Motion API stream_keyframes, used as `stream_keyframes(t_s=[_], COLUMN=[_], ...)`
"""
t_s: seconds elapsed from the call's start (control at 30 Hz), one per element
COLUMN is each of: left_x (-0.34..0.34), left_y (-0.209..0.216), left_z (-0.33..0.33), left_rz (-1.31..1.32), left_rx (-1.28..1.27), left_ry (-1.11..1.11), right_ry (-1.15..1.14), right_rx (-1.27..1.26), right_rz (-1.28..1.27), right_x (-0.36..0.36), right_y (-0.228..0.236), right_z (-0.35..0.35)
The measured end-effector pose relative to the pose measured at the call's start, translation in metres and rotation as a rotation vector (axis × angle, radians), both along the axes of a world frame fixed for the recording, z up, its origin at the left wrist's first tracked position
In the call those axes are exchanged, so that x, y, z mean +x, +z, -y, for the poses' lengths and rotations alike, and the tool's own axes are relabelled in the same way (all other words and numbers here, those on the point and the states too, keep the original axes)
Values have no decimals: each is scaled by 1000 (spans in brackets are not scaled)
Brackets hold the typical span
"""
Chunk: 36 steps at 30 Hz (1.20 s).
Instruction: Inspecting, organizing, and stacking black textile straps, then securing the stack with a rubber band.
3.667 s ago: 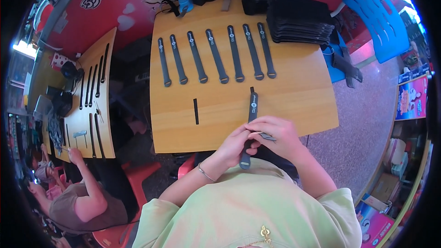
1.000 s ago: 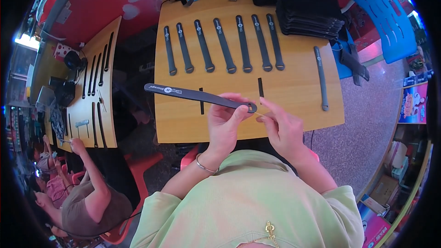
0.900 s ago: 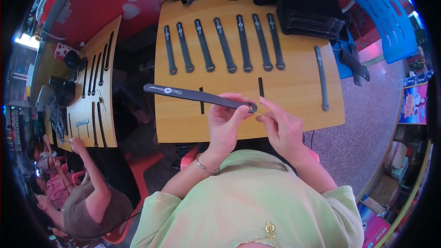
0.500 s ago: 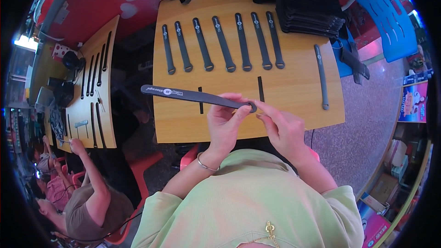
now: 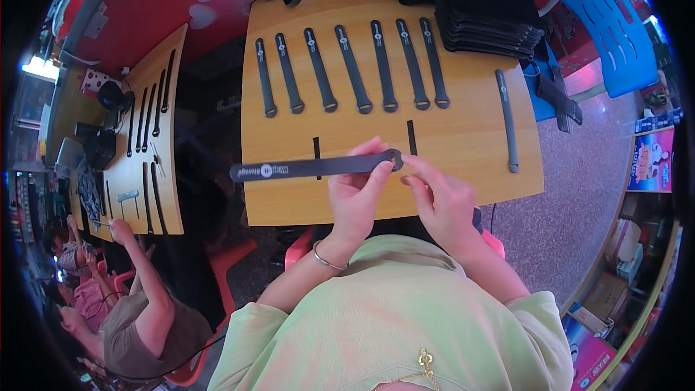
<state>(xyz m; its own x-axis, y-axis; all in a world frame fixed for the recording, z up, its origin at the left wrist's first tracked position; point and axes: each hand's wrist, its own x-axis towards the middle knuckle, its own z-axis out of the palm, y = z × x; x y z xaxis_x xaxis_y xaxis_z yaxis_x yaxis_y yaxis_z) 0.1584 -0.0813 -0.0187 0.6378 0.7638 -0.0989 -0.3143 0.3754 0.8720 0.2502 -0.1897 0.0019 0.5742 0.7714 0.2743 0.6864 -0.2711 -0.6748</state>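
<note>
A long dark strap (image 5: 311,167) with a white print near one end lies across the near side of the table, held off its surface. My left hand (image 5: 352,195) pinches it between thumb and fingers close to its slotted round end. The strap's other end points out to the left. Beside that slotted end is my right hand (image 5: 443,199), its index fingertip at or just off the rim; I cannot tell whether they touch. Its thumb stands apart from the index finger, and no object shows between them. Several similar straps (image 5: 350,72) lie in a row farther back.
Another strap (image 5: 507,123) lies alone at the right. Two short black strips (image 5: 412,137) are on the wooden table (image 5: 463,195). A stack of black pouches (image 5: 485,18) stands at the back right, near a blue chair (image 5: 608,29). A person (image 5: 145,329) works at the left table.
The strap has turned nearly level, its printed end swinging down, and its slotted face shows more. My right thumb and index finger have moved slightly up and apart.
</note>
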Motion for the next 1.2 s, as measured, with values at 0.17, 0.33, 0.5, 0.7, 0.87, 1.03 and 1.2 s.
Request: stream_keyframes(t_s=[0.17, 0.33, 0.5, 0.7, 0.87, 1.03, 1.2], left_x=[-1, -2, 0, 1, 1, 0, 2], left_y=[-2, -5, -9, -10, -12, -11, -9], left_z=[1, 1, 3, 6, 8, 1, -7], left_rz=[1, -22, -12, 9, 21, 31, -2], left_rx=[-98, -132, -83, -92, -68, -108, -102], left_ry=[-19, -41, 32, 52, 30, -15, -111], right_ry=[-49, -30, 17, 16, -46, 35, 90], right_rx=[74, 95, 275, 230, 366, 280, 287], right_rz=[-45, -122, -643, -1166, -1111, -544, 43], right_x=[-4, -3, -5, -4, -7, 2, 9], right_y=[-9, -17, -21, -18, -15, -19, -14], right_z=[-4, -5, -12, -14, -20, -15, -16])
